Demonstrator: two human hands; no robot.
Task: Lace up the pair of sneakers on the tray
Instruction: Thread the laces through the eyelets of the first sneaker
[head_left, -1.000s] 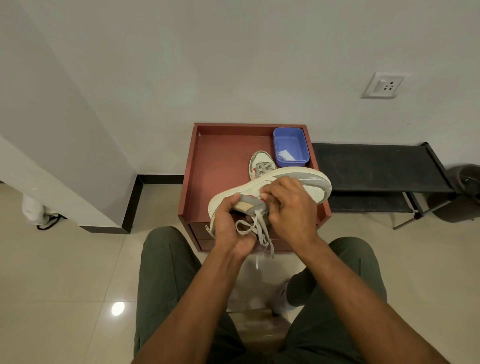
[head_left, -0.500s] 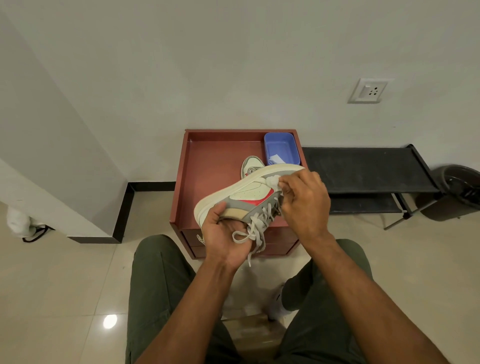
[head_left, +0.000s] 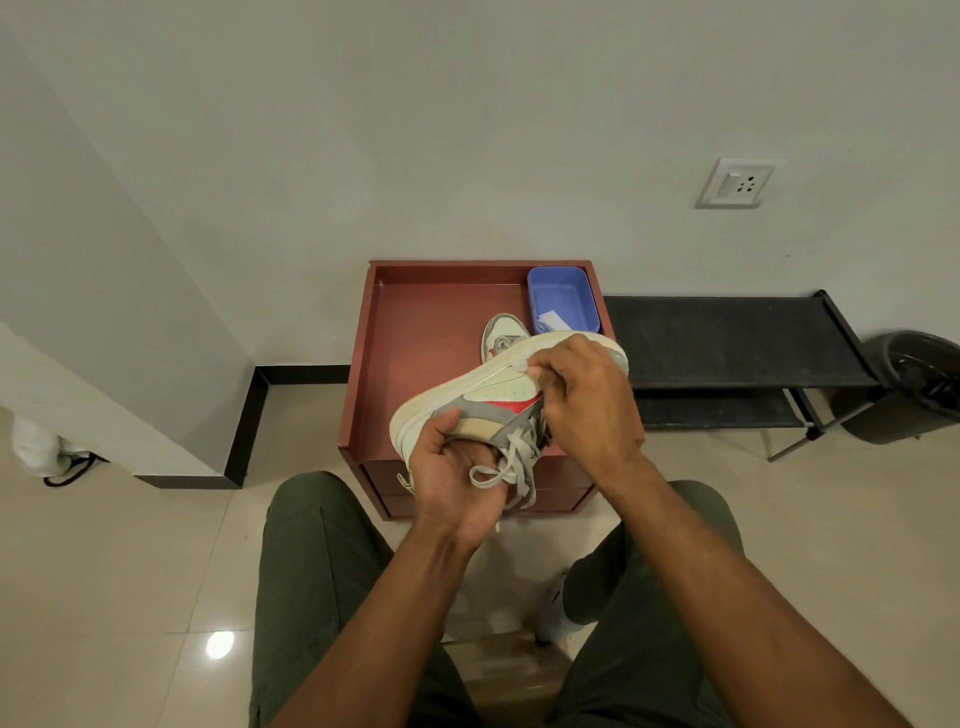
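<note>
A cream, grey and red sneaker (head_left: 483, 392) is held on its side above the front of the red-brown tray (head_left: 415, 332), sole turned away from me. My left hand (head_left: 457, 473) grips its heel end from below, with loose grey lace ends (head_left: 506, 467) hanging beside the fingers. My right hand (head_left: 584, 400) covers the toe half and pinches the lace near the eyelets. The second sneaker (head_left: 501, 335) lies on the tray behind the held one, mostly hidden.
A blue plastic bin (head_left: 563, 299) with a white slip sits in the tray's back right corner. A black low rack (head_left: 727, 338) stands to the right, with a dark bucket (head_left: 914, 379) beyond it. My knees in green trousers frame the tray's front.
The sneaker has been turned so that its red and cream side faces me, and my right hand has shifted up toward the sole edge while working the lace.
</note>
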